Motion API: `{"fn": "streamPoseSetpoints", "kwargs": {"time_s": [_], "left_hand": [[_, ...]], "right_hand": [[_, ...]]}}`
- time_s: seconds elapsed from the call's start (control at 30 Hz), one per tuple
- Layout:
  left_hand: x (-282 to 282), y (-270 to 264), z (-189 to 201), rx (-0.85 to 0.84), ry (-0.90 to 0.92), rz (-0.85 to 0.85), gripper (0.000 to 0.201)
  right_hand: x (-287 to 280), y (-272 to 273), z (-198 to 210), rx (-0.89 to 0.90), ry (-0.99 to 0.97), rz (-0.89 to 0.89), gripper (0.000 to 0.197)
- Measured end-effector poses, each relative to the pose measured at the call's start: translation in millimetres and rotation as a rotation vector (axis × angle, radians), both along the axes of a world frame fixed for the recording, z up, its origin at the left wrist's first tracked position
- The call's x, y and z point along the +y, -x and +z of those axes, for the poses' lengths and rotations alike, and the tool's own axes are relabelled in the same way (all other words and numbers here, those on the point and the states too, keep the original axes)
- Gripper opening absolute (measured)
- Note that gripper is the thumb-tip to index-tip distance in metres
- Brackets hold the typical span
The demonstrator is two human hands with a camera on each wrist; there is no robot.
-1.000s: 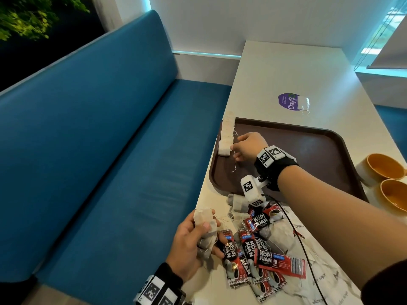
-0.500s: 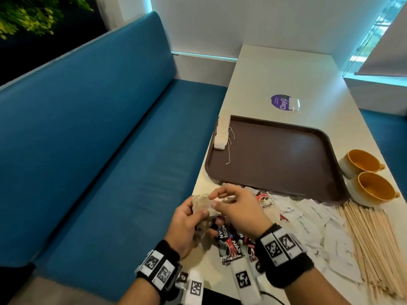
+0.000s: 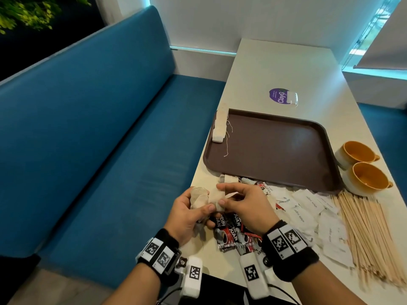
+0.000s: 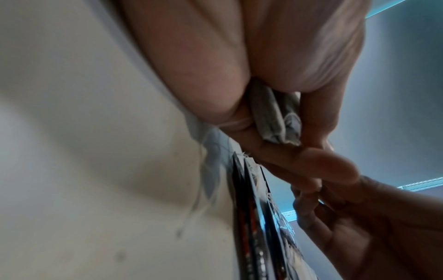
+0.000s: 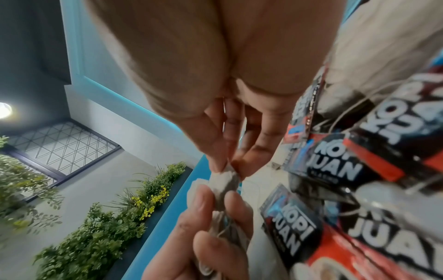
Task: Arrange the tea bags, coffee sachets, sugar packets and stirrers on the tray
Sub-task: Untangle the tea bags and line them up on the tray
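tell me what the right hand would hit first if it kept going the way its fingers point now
Probably the left hand. The right hand points leftward, pinching the tea bags that the left grips, so the bunch and those fingers are immediately ahead.

I've got the tray (image 3: 275, 150) mid-worktop (image 3: 286, 69), tea bags (image 3: 219, 126) along its left rim, cups (image 3: 361, 170) to its right, stirrers (image 3: 372, 238) nearer me on the right, sugar packets (image 3: 308, 214) left of those, coffee sachets (image 3: 231, 234) beneath my hands, bench seat (image 3: 99, 150) left of the worktop.

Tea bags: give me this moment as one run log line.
left hand holds tea bags | right hand pinches one | tray: tea bag row only
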State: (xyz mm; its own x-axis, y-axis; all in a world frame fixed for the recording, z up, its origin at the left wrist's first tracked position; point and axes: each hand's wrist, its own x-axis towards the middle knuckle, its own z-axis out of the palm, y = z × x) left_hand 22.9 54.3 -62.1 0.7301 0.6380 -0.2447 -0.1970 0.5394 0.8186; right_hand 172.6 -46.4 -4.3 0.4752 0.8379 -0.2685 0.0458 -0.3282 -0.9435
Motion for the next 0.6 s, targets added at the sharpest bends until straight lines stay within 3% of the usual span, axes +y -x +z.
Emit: {"fn": "streamPoseSetpoints", "kwargs": {"time_s": [0.17, 0.33, 0.6], "left_hand": [[-1, 0, 0, 0.003, 0.009, 0.031, 0.033], [0, -1, 0, 0.002, 0.01, 0.034, 0.031], [3, -3, -2, 0.02, 0.022, 0.038, 0.026]], "right_hand": [[-4, 6, -1, -0.059, -0.075, -0.044, 0.042], [-6, -1, 1, -0.022, -0.043, 0.012, 0.02], [27, -54, 25, -0.121, -0.08, -0.037, 0.023]]}}
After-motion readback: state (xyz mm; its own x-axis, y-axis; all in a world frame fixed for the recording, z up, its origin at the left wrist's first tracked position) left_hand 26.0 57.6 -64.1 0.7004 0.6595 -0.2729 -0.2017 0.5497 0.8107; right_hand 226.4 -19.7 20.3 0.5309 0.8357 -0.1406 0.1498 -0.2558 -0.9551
